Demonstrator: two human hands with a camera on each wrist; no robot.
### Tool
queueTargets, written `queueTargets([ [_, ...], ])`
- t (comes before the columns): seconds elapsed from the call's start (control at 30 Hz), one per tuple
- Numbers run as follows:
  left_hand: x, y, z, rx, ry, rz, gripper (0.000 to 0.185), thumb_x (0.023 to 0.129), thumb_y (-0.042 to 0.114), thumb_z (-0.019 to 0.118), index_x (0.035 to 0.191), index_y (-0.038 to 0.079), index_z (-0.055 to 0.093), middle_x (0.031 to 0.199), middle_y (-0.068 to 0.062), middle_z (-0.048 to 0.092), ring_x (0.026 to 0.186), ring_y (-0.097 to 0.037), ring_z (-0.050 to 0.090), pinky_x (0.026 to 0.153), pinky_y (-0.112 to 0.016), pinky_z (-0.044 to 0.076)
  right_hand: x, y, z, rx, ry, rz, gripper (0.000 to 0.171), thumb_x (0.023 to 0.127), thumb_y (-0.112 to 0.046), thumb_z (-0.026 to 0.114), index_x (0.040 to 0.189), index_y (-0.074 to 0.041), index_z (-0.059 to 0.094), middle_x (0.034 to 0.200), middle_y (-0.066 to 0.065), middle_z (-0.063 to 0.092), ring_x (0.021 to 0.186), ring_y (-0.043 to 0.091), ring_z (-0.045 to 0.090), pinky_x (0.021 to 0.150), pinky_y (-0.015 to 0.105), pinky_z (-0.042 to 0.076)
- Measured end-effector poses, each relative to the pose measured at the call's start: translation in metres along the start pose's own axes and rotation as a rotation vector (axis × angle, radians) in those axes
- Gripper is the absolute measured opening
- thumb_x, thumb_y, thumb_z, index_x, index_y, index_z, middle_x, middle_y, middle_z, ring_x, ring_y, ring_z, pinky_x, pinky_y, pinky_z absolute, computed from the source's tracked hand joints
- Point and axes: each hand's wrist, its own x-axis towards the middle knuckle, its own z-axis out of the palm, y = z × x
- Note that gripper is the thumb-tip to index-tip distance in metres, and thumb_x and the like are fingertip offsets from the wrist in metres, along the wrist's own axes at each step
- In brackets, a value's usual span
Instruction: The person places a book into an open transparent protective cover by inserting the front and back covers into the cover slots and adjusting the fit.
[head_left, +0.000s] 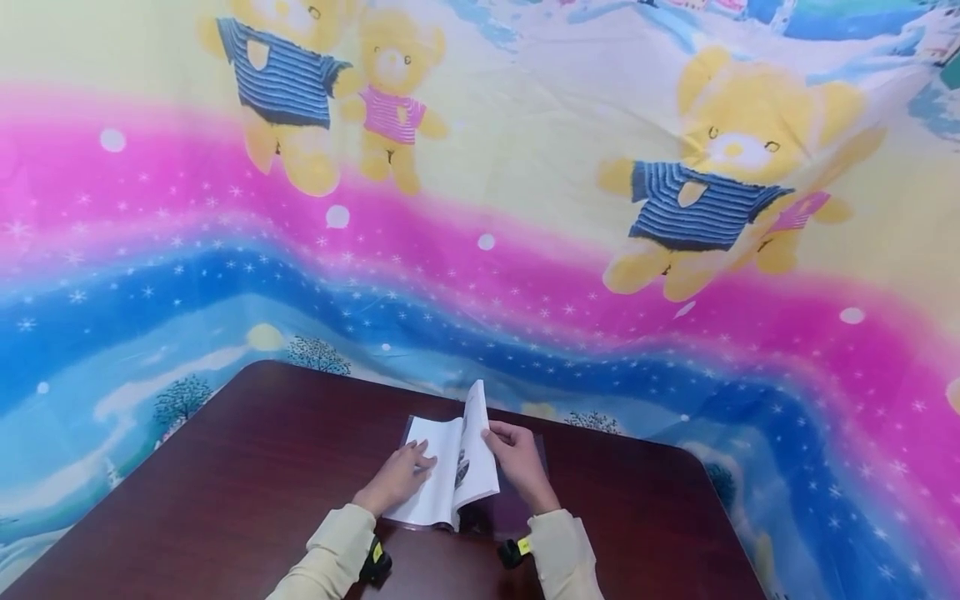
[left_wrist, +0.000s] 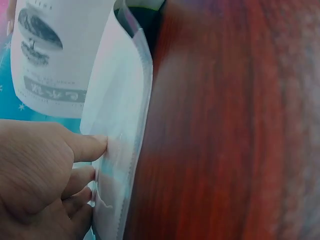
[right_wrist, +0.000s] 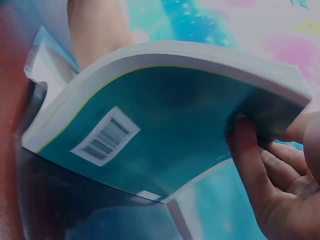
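Note:
A thick paperback book (head_left: pixel 476 458) stands opened over a clear plastic book cover (head_left: pixel 516 510) on the table. On its left side, my left hand (head_left: pixel 401 477) rests with fingers extended on a blank white page (head_left: pixel 426 500). Its fingertips touch this white sheet in the left wrist view, near a plastic-covered edge. My right hand (head_left: pixel 520 458) grips the lifted block of pages at its outer edge, thumb and fingers on opposite sides. The right wrist view shows the bent green back cover (right_wrist: pixel 190 130) with a barcode label (right_wrist: pixel 106 136). A printed page (left_wrist: pixel 55 55) faces left.
The dark reddish-brown table (head_left: pixel 300 450) has rounded far corners. Behind it hangs a cloth backdrop (head_left: pixel 525 183) with teddy bears and snowflakes. A black band with a yellow tag (head_left: pixel 377 558) sits at each sleeve.

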Motion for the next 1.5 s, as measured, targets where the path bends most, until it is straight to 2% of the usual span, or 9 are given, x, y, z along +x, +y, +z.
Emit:
queueTargets([
  [0.47, -0.003, -0.011, -0.002, 0.044, 0.076, 0.009, 0.028, 0.1, 0.0, 0.058, 0.124, -0.003, 0.071, 0.145, -0.022, 0.057, 0.141, -0.046, 0.044, 0.113, -0.06, 0.039, 0.002, 0.02, 0.021, -0.005, 0.094, -0.009, 0.041, 0.097, -0.022, 0.072, 0.128, 0.004, 0.067, 0.113, 0.022, 0.074, 0.088, 0.028, 0.076, 0.072, 0.039, 0.063],
  [0.67, -0.004, -0.014, -0.002, 0.005, 0.179, 0.032, 0.029, 0.101, 0.004, 0.057, 0.126, -0.006, 0.068, 0.137, -0.022, 0.063, 0.133, -0.042, 0.054, 0.108, -0.055, 0.046, 0.002, 0.026, 0.026, -0.009, 0.162, 0.007, 0.038, 0.092, -0.021, 0.077, 0.121, 0.003, 0.071, 0.107, 0.021, 0.075, 0.083, 0.027, 0.076, 0.069, 0.039, 0.063],
  [0.83, -0.002, -0.008, -0.005, -0.169, 0.23, -0.032, 0.041, 0.107, 0.022, 0.051, 0.14, -0.003, 0.058, 0.145, -0.02, 0.057, 0.14, -0.04, 0.047, 0.113, -0.056, 0.04, 0.004, 0.026, 0.028, 0.013, 0.186, 0.005, 0.037, 0.09, -0.02, 0.079, 0.118, 0.005, 0.072, 0.103, 0.021, 0.076, 0.082, 0.027, 0.076, 0.069, 0.038, 0.063],
  [1.03, 0.002, -0.001, -0.009, -0.37, 0.208, -0.09, 0.06, 0.11, 0.045, 0.035, 0.147, 0.001, 0.052, 0.152, -0.016, 0.051, 0.144, -0.038, 0.042, 0.118, -0.057, 0.033, 0.006, 0.025, 0.029, 0.012, 0.182, -0.003, 0.036, 0.091, -0.021, 0.078, 0.118, 0.003, 0.072, 0.103, 0.02, 0.076, 0.081, 0.025, 0.076, 0.069, 0.037, 0.063],
  [1.2, 0.005, 0.0, -0.007, -0.564, 0.178, -0.113, 0.066, 0.111, 0.048, 0.025, 0.147, -0.002, 0.051, 0.141, -0.025, 0.058, 0.129, -0.04, 0.056, 0.113, -0.055, 0.04, 0.006, 0.026, 0.03, 0.011, 0.171, -0.018, 0.036, 0.093, -0.019, 0.076, 0.119, 0.004, 0.071, 0.103, 0.02, 0.076, 0.08, 0.024, 0.076, 0.067, 0.036, 0.062],
  [1.27, 0.006, 0.001, -0.005, -0.685, 0.148, -0.127, 0.07, 0.111, 0.05, 0.021, 0.151, -0.003, 0.044, 0.147, -0.028, 0.05, 0.134, -0.041, 0.049, 0.116, -0.054, 0.033, 0.006, 0.027, 0.03, 0.012, 0.171, -0.016, 0.036, 0.094, -0.02, 0.076, 0.121, 0.004, 0.07, 0.104, 0.02, 0.076, 0.079, 0.024, 0.075, 0.067, 0.035, 0.062],
  [1.33, 0.008, 0.003, -0.005, -0.795, 0.126, -0.134, 0.074, 0.11, 0.051, 0.017, 0.156, -0.006, 0.032, 0.158, -0.03, 0.034, 0.146, -0.043, 0.033, 0.122, -0.056, 0.021, 0.007, 0.028, 0.03, 0.016, 0.173, -0.01, 0.036, 0.094, -0.02, 0.075, 0.121, 0.003, 0.07, 0.105, 0.02, 0.076, 0.079, 0.023, 0.075, 0.066, 0.034, 0.062],
  [1.43, 0.009, 0.004, -0.004, -0.88, 0.127, -0.134, 0.079, 0.109, 0.055, 0.016, 0.159, -0.006, 0.02, 0.167, -0.027, 0.013, 0.154, -0.042, 0.012, 0.125, -0.057, 0.008, 0.006, 0.028, 0.029, 0.019, 0.176, -0.014, 0.038, 0.095, -0.022, 0.074, 0.123, 0.004, 0.069, 0.107, 0.021, 0.075, 0.08, 0.023, 0.075, 0.066, 0.034, 0.062],
  [1.5, 0.009, 0.005, -0.003, -0.9, 0.137, -0.14, 0.082, 0.108, 0.058, 0.017, 0.159, -0.005, 0.019, 0.167, -0.026, 0.013, 0.154, -0.041, 0.012, 0.124, -0.057, 0.009, 0.005, 0.027, 0.029, 0.023, 0.175, -0.012, 0.039, 0.096, -0.023, 0.072, 0.125, 0.004, 0.068, 0.109, 0.022, 0.075, 0.081, 0.023, 0.075, 0.067, 0.034, 0.062],
])
